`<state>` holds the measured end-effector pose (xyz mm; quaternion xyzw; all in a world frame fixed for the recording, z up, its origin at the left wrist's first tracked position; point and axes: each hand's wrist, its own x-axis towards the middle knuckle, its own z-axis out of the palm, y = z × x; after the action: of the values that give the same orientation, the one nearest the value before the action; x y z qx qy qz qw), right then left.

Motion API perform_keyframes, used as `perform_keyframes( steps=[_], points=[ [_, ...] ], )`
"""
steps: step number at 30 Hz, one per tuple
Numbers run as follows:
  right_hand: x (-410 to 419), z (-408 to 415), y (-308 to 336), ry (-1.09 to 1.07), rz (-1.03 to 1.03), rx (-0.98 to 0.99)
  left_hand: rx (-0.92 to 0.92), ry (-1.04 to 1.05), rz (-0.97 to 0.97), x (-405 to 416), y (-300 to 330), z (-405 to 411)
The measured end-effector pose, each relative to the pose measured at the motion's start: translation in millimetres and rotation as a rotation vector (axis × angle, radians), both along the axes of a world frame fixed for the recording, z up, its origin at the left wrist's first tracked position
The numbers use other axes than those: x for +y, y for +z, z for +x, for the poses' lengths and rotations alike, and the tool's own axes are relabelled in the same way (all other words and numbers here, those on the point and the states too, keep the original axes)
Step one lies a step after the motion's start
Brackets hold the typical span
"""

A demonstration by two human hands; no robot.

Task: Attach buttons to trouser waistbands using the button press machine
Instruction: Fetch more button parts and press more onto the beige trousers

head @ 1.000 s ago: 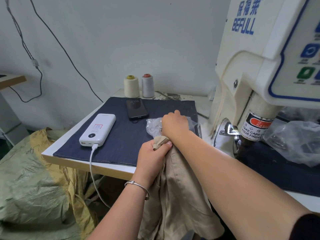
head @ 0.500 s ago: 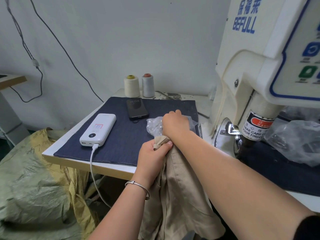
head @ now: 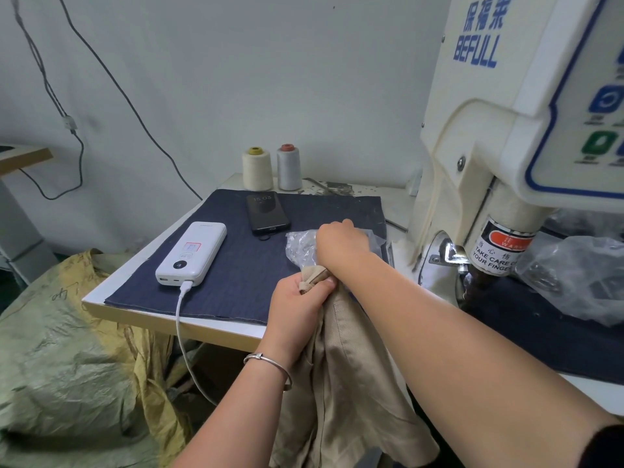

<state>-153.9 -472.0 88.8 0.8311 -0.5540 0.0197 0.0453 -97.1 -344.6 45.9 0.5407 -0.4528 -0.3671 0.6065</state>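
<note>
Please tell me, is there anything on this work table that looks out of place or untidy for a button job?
Two personal items lie on the dark cloth mat: a phone and a white power bank with its cable hanging over the table edge. Scraps litter the table's back edge. Nothing looks damaged or spilled.

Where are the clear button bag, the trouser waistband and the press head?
clear button bag [head: 299,243], head view, crinkled left part
trouser waistband [head: 312,276], head view, folded end above thumb
press head [head: 499,251], head view, warning label

Thin silver bangle on left wrist, dark sleeve edge on right arm
</note>
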Motion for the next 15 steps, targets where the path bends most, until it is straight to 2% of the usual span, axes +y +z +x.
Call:
perform_keyframes(
  steps=[15],
  points=[
    [-7, 1, -12, -0.004, -0.028, -0.123, -0.029, 0.009, 0.013, -2, 0, -1]
  ],
)
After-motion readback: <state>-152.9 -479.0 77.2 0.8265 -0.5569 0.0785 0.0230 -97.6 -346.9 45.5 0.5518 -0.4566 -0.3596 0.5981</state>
